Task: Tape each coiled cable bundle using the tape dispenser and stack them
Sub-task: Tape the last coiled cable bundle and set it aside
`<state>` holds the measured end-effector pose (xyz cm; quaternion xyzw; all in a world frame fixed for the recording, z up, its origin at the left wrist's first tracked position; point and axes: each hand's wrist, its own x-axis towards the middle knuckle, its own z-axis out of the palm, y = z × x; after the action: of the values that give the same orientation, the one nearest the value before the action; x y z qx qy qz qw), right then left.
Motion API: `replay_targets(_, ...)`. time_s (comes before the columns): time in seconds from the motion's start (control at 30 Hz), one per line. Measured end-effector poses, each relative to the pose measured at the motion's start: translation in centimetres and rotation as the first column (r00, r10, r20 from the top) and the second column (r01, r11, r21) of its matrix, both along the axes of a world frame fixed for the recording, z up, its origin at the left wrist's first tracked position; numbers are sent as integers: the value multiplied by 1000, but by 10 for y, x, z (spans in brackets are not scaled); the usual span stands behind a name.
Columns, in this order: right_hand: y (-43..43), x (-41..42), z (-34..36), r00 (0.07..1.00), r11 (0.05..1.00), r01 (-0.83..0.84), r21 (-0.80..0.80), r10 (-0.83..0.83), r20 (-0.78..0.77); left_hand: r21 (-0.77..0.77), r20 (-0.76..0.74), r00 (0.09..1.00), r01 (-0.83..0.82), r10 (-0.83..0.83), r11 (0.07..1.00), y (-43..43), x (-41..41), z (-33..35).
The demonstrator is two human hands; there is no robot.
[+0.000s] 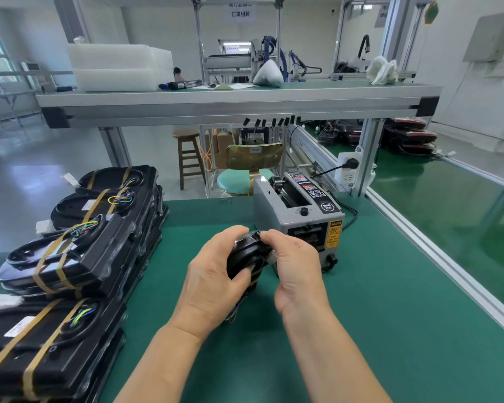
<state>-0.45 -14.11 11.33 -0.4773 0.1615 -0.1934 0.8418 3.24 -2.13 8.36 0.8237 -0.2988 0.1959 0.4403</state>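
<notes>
Both hands hold one black coiled cable bundle (246, 255) above the green table (376, 301), just in front of the grey tape dispenser (298, 219). My left hand (216, 280) wraps around its left side, thumb over the front. My right hand (294, 263) pinches its upper right edge, close to the dispenser's slot. Coloured wires hang below the bundle, mostly hidden by my left hand. Stacks of taped black bundles (70, 257) with tan tape bands fill the table's left side.
The dispenser's black power cord (351, 216) runs back to a white socket (348, 170) on an aluminium post. An aluminium frame rail (437, 251) borders the table on the right. A shelf (230, 103) spans overhead, and a green stool (236, 181) stands behind the table.
</notes>
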Motion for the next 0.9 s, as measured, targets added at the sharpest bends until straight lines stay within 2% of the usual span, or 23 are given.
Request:
replay_targets(0.27,2,3,-2,999,999,36,-24,-37,-25,-40,33,999,32,-30,999,-1,-4,3)
replay_targets(0.53,4,6,-8,999,999,48,7,-48,-10,1,125,992,35,-35,999,1,2,-4)
replay_targets(0.63,5,9,-10,995,995,96,-10,-96,1,-1,130,991,34,-34,999,2,4,-6)
replay_targets(0.77,5,11,-15,984,977,177,-121,-179,0,-6,127,991,32,-31,999,1,4,-5)
replay_targets(0.9,0,12,-19,973,968,230,-104,-231,-4,-23,116,992,57,-54,998,3,0,-2)
